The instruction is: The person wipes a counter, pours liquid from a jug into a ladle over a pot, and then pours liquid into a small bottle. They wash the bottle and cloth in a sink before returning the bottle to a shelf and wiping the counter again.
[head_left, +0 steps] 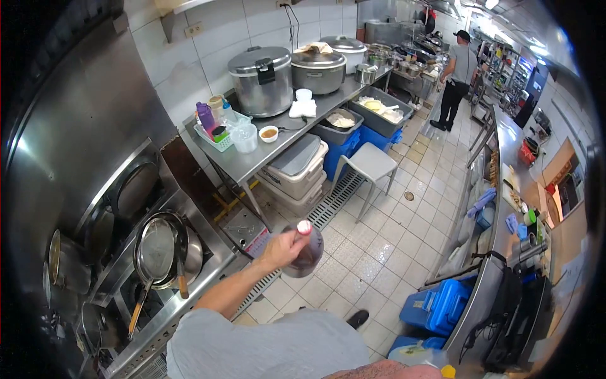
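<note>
My left hand (281, 250) reaches out ahead over the floor, fingers wrapped round the neck and handle of a large plastic jug (310, 256). The jug has a red and white cap and dark contents. At the bottom edge shows part of my right arm (391, 371); the fingers on that side are hidden. Close beside it are a clear plastic surface and a yellow cap (448, 371), cut off by the frame.
A stove with pans (158, 249) stands at left. Ahead, a steel table (278, 136) carries large cookers, a bottle basket and a bowl of brown sauce (269, 133). A stool (366, 165) and blue coolers (435, 306) flank the tiled floor. Farther off, a person (456, 79) stands.
</note>
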Action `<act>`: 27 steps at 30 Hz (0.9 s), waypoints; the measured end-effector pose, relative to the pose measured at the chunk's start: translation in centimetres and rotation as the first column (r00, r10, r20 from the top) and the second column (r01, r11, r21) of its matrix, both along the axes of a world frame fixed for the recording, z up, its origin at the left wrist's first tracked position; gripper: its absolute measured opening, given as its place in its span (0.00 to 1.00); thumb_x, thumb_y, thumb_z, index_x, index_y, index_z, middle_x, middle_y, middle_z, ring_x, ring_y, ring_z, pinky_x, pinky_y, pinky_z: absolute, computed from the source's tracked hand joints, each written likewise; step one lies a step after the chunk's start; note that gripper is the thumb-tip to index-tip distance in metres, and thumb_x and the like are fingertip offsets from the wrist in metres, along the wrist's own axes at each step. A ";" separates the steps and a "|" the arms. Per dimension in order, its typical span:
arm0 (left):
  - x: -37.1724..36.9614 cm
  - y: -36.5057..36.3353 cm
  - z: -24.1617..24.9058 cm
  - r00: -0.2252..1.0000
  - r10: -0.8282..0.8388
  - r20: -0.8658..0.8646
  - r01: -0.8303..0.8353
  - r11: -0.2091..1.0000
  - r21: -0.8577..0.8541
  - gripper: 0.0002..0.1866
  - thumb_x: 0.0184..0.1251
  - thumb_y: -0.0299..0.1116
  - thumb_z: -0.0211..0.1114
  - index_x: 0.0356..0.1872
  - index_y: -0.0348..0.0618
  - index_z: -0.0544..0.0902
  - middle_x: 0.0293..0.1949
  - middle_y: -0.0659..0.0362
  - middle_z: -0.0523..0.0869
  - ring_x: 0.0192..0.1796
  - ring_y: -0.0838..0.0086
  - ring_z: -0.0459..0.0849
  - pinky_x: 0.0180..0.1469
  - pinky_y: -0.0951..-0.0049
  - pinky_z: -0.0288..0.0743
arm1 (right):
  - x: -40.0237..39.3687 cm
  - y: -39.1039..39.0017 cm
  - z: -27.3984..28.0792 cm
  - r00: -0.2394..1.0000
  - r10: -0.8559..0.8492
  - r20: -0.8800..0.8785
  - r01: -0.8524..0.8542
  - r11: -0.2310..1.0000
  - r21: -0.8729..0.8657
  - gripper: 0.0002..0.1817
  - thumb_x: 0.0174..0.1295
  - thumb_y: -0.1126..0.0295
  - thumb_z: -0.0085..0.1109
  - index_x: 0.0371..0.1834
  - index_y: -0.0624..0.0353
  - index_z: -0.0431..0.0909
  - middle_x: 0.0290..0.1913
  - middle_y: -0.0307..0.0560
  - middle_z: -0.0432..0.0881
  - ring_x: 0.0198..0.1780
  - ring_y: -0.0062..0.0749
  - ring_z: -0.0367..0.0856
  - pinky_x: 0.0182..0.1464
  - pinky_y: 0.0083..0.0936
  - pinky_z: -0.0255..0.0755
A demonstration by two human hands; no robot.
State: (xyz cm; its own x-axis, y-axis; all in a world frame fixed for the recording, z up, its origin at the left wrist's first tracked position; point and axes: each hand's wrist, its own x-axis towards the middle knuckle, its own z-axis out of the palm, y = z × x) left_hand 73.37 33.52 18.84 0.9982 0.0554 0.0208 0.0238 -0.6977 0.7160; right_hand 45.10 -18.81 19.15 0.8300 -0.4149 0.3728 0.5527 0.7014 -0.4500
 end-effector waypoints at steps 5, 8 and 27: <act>5.2 -2.7 5.9 0.996 0.078 -0.033 -0.082 0.982 -0.168 0.20 0.70 0.47 0.63 0.45 0.38 0.84 0.31 0.50 0.89 0.34 0.68 0.87 0.40 0.67 0.78 | 8.2 -0.9 -4.0 0.881 -0.209 -0.426 0.290 0.947 0.137 0.08 0.77 0.69 0.40 0.51 0.58 0.69 0.24 0.32 0.58 0.13 0.14 0.49 0.13 0.15 0.47; 7.2 -3.7 6.9 0.986 0.163 -0.030 -0.166 0.973 -0.160 0.19 0.70 0.46 0.63 0.44 0.37 0.84 0.30 0.52 0.88 0.33 0.73 0.86 0.39 0.70 0.77 | 14.0 -2.1 -4.4 0.887 -0.056 -0.459 0.056 0.998 -0.013 0.11 0.71 0.68 0.51 0.54 0.56 0.74 0.31 0.32 0.78 0.16 0.11 0.62 0.15 0.14 0.54; 23.3 0.6 8.7 0.886 0.449 -0.116 -0.464 0.856 -0.228 0.17 0.70 0.43 0.66 0.37 0.35 0.84 0.25 0.64 0.83 0.29 0.82 0.77 0.33 0.75 0.72 | 50.4 1.3 1.9 0.854 0.084 -0.513 -0.128 0.990 -0.052 0.05 0.71 0.76 0.46 0.47 0.58 0.68 0.25 0.34 0.68 0.11 0.12 0.53 0.13 0.14 0.48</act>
State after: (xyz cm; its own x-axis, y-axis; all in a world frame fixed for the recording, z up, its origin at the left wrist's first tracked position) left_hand 96.68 34.15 27.50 0.8585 0.5013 -0.1081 0.3425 -0.4035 0.8485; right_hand 95.48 -17.49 21.01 0.9501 -0.3002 -0.0847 0.1555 0.6912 -0.7058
